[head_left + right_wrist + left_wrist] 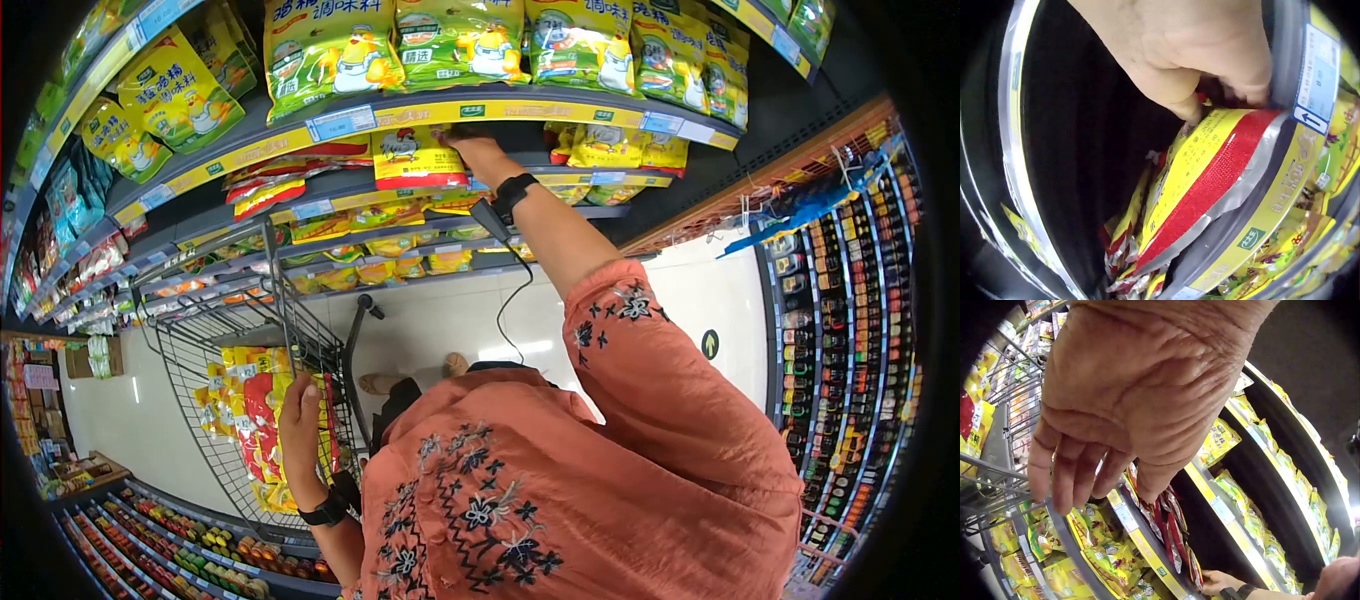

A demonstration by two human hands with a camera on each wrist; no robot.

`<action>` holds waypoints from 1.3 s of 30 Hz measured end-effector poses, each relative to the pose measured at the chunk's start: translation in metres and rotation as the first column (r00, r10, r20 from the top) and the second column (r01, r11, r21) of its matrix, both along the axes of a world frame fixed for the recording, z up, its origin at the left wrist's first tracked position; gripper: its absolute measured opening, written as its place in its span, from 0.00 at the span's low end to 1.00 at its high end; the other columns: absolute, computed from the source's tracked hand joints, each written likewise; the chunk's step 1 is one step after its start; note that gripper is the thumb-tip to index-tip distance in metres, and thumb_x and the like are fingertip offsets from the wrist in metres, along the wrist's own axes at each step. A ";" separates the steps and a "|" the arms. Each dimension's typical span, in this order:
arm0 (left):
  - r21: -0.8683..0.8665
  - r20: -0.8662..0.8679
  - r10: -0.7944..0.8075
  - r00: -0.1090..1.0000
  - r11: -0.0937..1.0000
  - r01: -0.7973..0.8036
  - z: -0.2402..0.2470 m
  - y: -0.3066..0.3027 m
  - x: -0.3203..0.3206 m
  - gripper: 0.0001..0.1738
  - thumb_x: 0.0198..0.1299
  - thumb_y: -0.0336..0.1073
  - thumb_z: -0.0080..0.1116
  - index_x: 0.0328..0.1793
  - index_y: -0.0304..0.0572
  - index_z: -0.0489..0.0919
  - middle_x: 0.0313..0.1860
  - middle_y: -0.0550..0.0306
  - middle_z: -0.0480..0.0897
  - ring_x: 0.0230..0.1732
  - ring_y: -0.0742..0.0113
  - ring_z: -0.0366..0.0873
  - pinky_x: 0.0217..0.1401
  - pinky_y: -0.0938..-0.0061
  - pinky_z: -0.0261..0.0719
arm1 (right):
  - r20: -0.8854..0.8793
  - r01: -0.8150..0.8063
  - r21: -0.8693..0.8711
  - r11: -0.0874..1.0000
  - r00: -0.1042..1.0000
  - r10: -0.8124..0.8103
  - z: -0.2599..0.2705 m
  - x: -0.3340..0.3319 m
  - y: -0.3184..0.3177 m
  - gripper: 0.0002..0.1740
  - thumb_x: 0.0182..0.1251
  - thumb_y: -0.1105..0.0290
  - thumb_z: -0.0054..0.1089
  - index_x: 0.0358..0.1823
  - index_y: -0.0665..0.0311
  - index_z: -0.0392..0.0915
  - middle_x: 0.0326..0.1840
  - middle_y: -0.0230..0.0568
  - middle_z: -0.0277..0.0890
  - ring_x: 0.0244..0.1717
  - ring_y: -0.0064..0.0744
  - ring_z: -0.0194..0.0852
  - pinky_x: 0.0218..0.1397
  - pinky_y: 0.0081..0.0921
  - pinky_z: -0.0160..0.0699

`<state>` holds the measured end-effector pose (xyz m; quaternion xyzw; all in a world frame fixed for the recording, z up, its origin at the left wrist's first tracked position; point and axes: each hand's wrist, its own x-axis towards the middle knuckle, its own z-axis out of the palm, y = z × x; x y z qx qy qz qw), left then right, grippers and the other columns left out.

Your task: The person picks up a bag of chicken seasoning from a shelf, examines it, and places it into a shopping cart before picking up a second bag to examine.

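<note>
My right hand [480,160] is in at the shelf, at the right edge of a yellow and red seasoning bag [408,160] with a chicken picture. In the right wrist view, the thumb and curled fingers [1186,106] grip the end of that bag [1194,169], which lies on the shelf behind its price rail; some fingertips are hidden. My left hand [298,425] is held beside the shopping cart [180,365], its fingers loosely extended. The palm [1135,406] shows bare in the left wrist view.
Inside the cart lie several yellow and red bags [258,400]. Large green and yellow bags [465,45] fill the shelf above; more yellow bags [380,270] line the lower shelves. A cable [515,290] hangs near my right wrist. Bottle shelves [840,350] stand at the right.
</note>
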<state>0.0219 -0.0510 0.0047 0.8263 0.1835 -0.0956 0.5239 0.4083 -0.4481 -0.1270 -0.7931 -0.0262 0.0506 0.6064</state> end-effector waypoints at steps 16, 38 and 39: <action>0.025 0.045 0.006 0.999 1.000 -0.007 -0.008 0.023 -0.011 0.24 0.72 0.44 0.53 0.62 0.30 0.76 0.52 0.46 0.82 0.52 0.63 0.78 0.58 0.72 0.74 | -0.041 0.162 -0.546 0.822 0.975 -0.219 0.089 -0.048 0.007 0.31 0.70 0.45 0.52 0.64 0.59 0.75 0.59 0.57 0.77 0.62 0.51 0.73 0.62 0.39 0.70; -0.128 0.124 0.610 0.782 0.792 -0.597 -0.028 0.139 -0.076 0.27 0.70 0.51 0.53 0.60 0.31 0.76 0.47 0.52 0.83 0.48 0.66 0.82 0.50 0.73 0.80 | 0.316 -0.045 0.017 0.999 0.948 0.038 0.123 -0.149 0.080 0.15 0.75 0.66 0.51 0.54 0.68 0.77 0.49 0.44 0.81 0.49 0.29 0.80 0.55 0.25 0.78; -0.183 0.133 0.687 0.714 0.725 -0.663 -0.031 0.146 -0.081 0.24 0.70 0.49 0.53 0.57 0.32 0.77 0.44 0.53 0.83 0.45 0.67 0.82 0.47 0.74 0.80 | 0.271 -0.101 0.067 0.993 0.959 0.079 0.128 -0.156 0.094 0.15 0.78 0.66 0.48 0.54 0.69 0.76 0.47 0.45 0.82 0.46 0.29 0.81 0.54 0.25 0.79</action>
